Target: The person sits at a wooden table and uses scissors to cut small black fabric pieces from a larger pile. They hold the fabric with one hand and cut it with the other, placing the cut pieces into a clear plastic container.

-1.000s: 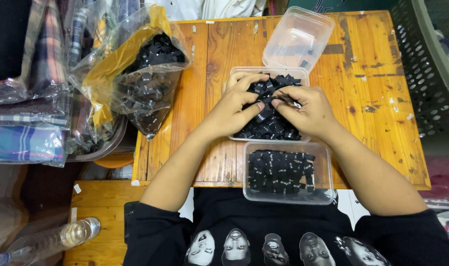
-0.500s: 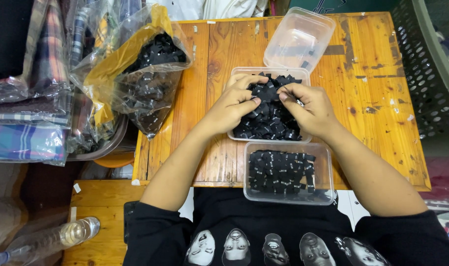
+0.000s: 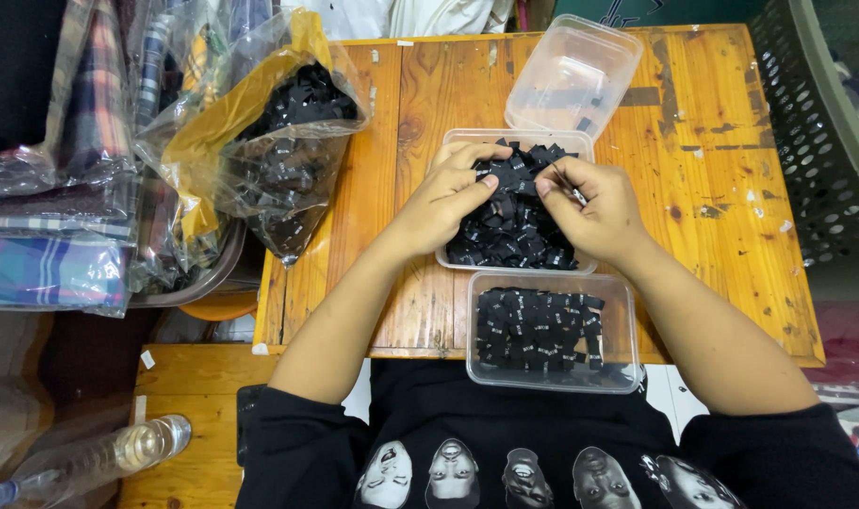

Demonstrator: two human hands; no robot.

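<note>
**Both hands deep in the black labels**

While a clear bag (image 3: 278, 160) of spares slumps at the left, the left hand (image 3: 445, 195) rests curled fingers on the labels (image 3: 514, 221) heaped in the middle tub (image 3: 448, 259). Right hand (image 3: 591, 205) pinches one. They look light, limp, best nipped by an edge. A packed tub (image 3: 542, 335) sits nearer, an empty tub (image 3: 572, 77) beyond; nothing blocks.

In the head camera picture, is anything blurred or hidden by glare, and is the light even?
Head view: sharp overall and evenly lit, with soft shadows only; the left hand and right hand on the black pieces are crisp; the clear plastic bag shows bright glare streaks that partly hide its contents; the empty container reflects faintly; the table edges bow slightly, as with a wide lens.
</note>
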